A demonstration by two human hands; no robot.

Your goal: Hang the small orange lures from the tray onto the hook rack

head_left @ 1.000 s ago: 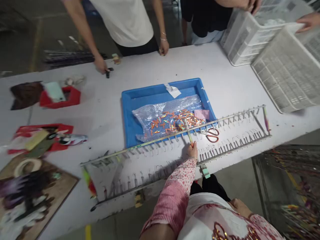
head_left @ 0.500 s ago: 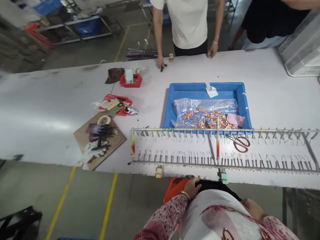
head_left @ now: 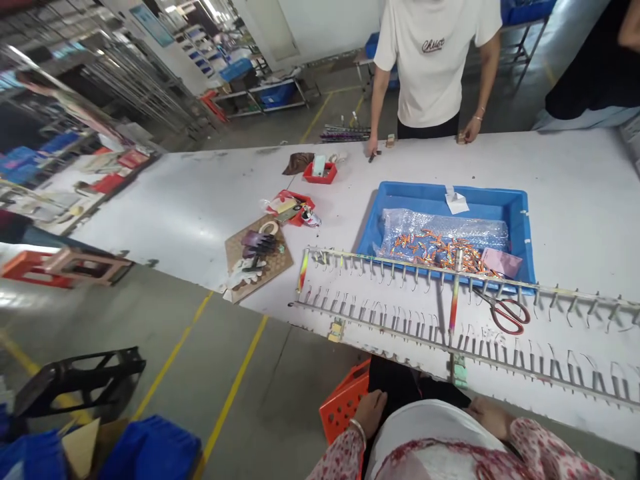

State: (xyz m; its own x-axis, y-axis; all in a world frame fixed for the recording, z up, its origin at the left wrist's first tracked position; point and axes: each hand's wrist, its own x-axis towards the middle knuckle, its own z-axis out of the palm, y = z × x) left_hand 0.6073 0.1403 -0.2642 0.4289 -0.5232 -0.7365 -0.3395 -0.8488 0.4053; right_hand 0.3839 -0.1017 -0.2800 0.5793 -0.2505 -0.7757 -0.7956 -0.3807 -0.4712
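Both hands were empty and apart, the left hand (head_left: pixel 370 412) above an orange plastic crate (head_left: pixel 343 415), the right hand (head_left: pixel 493 419) beside the white table (head_left: pixel 575 200).

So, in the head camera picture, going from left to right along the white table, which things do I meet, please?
Brown board with gloves on it → small red tray → blue plastic tray
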